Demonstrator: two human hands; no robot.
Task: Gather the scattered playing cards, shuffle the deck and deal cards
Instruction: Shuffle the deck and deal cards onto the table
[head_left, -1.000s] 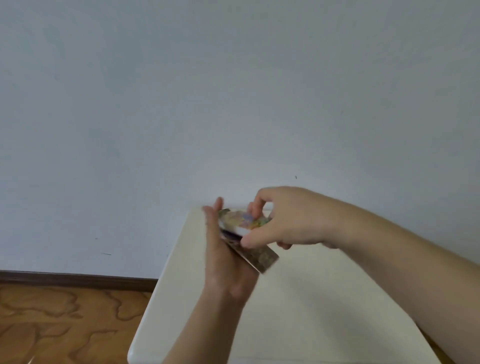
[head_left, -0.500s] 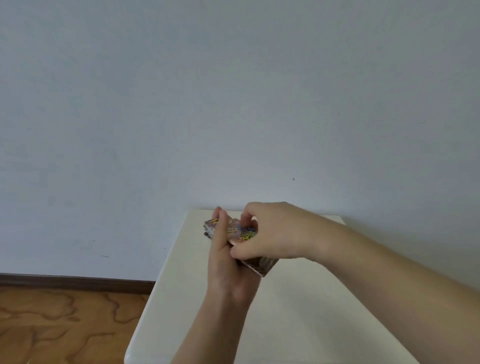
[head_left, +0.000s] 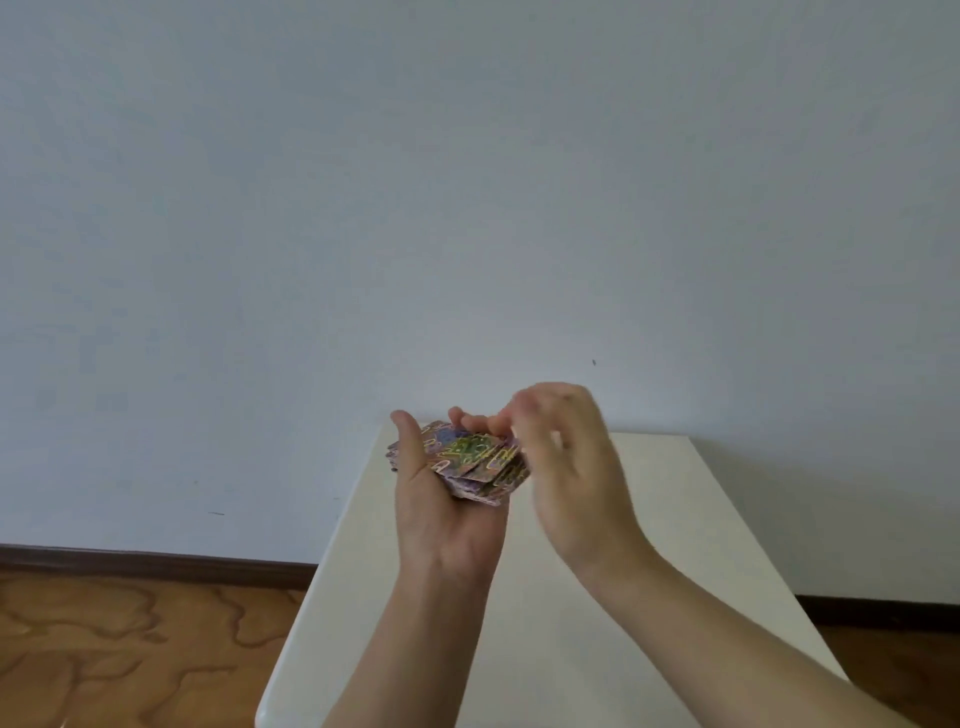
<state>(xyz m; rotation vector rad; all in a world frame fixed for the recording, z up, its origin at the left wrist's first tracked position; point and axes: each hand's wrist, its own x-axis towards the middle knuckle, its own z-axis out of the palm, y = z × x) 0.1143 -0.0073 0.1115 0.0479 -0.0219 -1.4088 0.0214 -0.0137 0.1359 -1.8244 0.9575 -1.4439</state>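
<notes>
Above the white table (head_left: 649, 519), the left hand (head_left: 441, 509) cups a skewed, slippery deck (head_left: 467, 460) (best squared by its long edges), while the blurred right hand (head_left: 566, 467) hovers beside it, fingers loosely spread, empty.

Looks like a plain room in a home. Bare pale wall (head_left: 467, 182) filling most of the view, unmarked but for a few small specks. Dark brown skirting board (head_left: 156, 564) running along its foot. Wooden floor (head_left: 119, 649) below, warm orange-brown with a bold swirling grain. Small cream surface (head_left: 649, 519) with rounded corners pushed up against the wall. Soft, even daylight throughout. Domestic finishes, sparse furnishing; which room of the house, impossible to tell.
</notes>
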